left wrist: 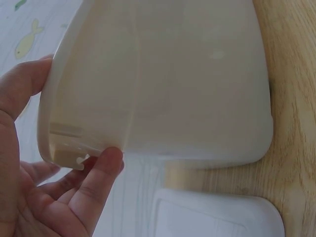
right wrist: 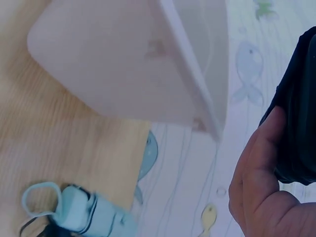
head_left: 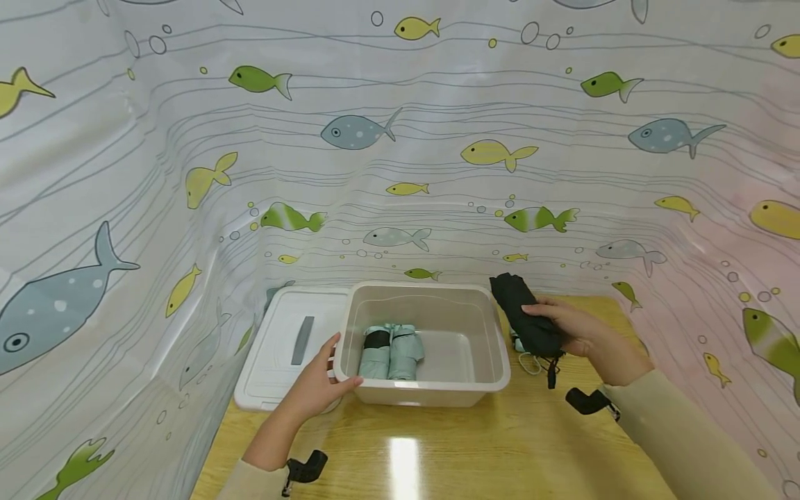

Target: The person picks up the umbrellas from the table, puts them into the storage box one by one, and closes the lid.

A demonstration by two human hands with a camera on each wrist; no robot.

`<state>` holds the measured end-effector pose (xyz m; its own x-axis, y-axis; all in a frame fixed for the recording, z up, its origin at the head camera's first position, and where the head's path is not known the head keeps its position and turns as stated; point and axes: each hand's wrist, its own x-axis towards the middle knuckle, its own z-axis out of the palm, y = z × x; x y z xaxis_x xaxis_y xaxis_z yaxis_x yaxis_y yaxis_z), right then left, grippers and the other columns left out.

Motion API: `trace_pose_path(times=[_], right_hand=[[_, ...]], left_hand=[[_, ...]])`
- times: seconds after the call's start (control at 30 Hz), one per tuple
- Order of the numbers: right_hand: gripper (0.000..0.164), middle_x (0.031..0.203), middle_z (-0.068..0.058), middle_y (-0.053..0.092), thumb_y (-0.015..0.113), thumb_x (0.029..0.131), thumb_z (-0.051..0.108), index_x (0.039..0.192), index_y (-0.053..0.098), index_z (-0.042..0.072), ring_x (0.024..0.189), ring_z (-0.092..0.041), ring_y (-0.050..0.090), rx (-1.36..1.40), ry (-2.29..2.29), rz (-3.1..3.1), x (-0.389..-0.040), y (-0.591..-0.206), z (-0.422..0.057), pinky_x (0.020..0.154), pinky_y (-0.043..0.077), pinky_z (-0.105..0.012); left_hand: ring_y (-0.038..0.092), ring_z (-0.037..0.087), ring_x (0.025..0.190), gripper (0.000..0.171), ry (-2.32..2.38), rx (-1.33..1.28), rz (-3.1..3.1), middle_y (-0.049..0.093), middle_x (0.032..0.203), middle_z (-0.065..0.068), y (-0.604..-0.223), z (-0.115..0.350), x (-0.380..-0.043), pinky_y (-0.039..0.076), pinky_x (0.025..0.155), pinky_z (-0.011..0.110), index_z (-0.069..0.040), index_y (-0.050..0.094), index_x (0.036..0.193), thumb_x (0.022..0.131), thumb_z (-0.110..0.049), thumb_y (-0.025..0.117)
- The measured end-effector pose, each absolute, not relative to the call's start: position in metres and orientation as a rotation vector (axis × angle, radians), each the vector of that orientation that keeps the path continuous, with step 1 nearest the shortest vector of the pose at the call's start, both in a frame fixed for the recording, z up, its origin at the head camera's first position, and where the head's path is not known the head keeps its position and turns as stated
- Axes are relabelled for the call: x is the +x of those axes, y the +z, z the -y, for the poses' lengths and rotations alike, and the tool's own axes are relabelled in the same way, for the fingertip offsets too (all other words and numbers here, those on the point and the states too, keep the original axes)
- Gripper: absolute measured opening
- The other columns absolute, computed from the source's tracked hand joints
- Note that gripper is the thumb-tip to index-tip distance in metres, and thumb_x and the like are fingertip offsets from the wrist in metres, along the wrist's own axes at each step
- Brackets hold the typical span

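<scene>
My left hand [head_left: 315, 385] grips the left rim of a beige plastic bin [head_left: 431, 397], thumb on the front corner and fingers around the outer edge. Inside, against the left wall, two pale green folded umbrellas [head_left: 405, 351] lie side by side, one with a black band. To the right of the bin, my right hand [head_left: 565, 325] holds a black folded umbrella [head_left: 521, 305] above the table, its strap hanging down. Another pale green folded umbrella [right wrist: 94, 210] with a cord loop lies on the table below, mostly hidden by the black one in the head view.
A white lid [head_left: 265, 361] with a grey handle strip lies left of the bin, partly beneath its edge. The wooden table [head_left: 450, 448] reaches to a fish-printed curtain [head_left: 350, 173] hanging at the back and sides.
</scene>
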<state>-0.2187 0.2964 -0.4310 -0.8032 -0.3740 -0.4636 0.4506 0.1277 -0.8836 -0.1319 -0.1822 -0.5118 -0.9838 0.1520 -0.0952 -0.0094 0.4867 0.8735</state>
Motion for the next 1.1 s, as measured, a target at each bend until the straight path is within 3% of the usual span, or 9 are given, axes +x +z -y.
trace_pose_path(times=[0.1,0.2,0.33,0.5,0.67,0.9,1.0,1.1], right_hand=[[0.04,0.114,-0.011,0.055,0.052,0.106,0.028,0.132,0.036,0.002,0.095,-0.021,0.062,0.029,-1.705,-1.791,-0.224,-0.427,-0.279,0.081,0.057,-0.037],[0.03,0.108,-0.011,0.058,0.054,0.104,0.022,0.124,0.041,0.004,0.09,-0.022,0.064,0.034,-1.691,-1.771,-0.229,-0.425,-0.26,0.076,0.059,-0.037],[0.039,0.111,-0.014,0.056,0.06,0.1,0.019,0.126,0.036,0.003,0.089,-0.021,0.066,0.052,-1.639,-1.787,-0.235,-0.423,-0.236,0.075,0.06,-0.036],[0.059,0.128,-0.021,0.047,0.065,0.096,0.021,0.136,0.027,0.001,0.101,-0.024,0.063,0.044,-1.544,-1.821,-0.243,-0.427,-0.207,0.082,0.058,-0.035],[0.045,0.123,-0.019,0.047,0.07,0.092,0.018,0.117,0.036,0.002,0.107,-0.028,0.058,0.015,-1.466,-1.863,-0.252,-0.435,-0.188,0.085,0.054,-0.034],[0.035,0.105,-0.01,0.055,0.075,0.086,0.017,0.102,0.047,0.005,0.091,-0.022,0.059,-0.017,-1.294,-1.955,-0.263,-0.443,-0.166,0.073,0.053,-0.028],[0.041,0.11,-0.014,0.058,0.077,0.084,0.017,0.109,0.049,0.0,0.091,-0.022,0.062,0.0,-1.212,-1.992,-0.268,-0.449,-0.155,0.074,0.055,-0.028],[0.065,0.125,-0.019,0.056,0.078,0.083,0.018,0.134,0.046,-0.006,0.1,-0.026,0.062,0.009,-1.124,-2.033,-0.274,-0.458,-0.146,0.083,0.056,-0.033]], left_hand=[[0.049,0.044,0.129,0.104,1.516,0.118,-2.564,0.038,0.151,0.026,-0.513,0.182,-0.132,0.058,0.088,0.041,-0.009,0.017,0.16,0.084,-0.027,0.084],[0.049,0.044,0.13,0.103,1.521,0.119,-2.561,0.037,0.151,0.025,-0.513,0.182,-0.132,0.058,0.088,0.04,-0.01,0.017,0.16,0.084,-0.026,0.084],[0.049,0.046,0.13,0.102,1.534,0.125,-2.555,0.038,0.15,0.026,-0.513,0.182,-0.132,0.058,0.088,0.041,-0.009,0.017,0.16,0.084,-0.024,0.084],[0.049,0.044,0.129,0.105,1.52,0.114,-2.57,0.039,0.15,0.025,-0.513,0.183,-0.132,0.058,0.088,0.041,-0.011,0.017,0.161,0.083,-0.028,0.085],[0.049,0.044,0.129,0.106,1.505,0.117,-2.572,0.039,0.151,0.025,-0.514,0.183,-0.132,0.058,0.089,0.041,-0.011,0.017,0.161,0.083,-0.031,0.085],[0.05,0.045,0.129,0.107,1.496,0.119,-2.579,0.039,0.151,0.025,-0.514,0.185,-0.13,0.058,0.089,0.042,-0.009,0.016,0.161,0.083,-0.033,0.085],[0.049,0.044,0.129,0.107,1.501,0.119,-2.581,0.039,0.151,0.024,-0.513,0.185,-0.13,0.058,0.089,0.042,-0.01,0.017,0.161,0.082,-0.034,0.085],[0.049,0.045,0.129,0.105,1.511,0.136,-2.583,0.039,0.151,0.025,-0.513,0.184,-0.13,0.058,0.089,0.042,-0.009,0.017,0.16,0.083,-0.031,0.085]])
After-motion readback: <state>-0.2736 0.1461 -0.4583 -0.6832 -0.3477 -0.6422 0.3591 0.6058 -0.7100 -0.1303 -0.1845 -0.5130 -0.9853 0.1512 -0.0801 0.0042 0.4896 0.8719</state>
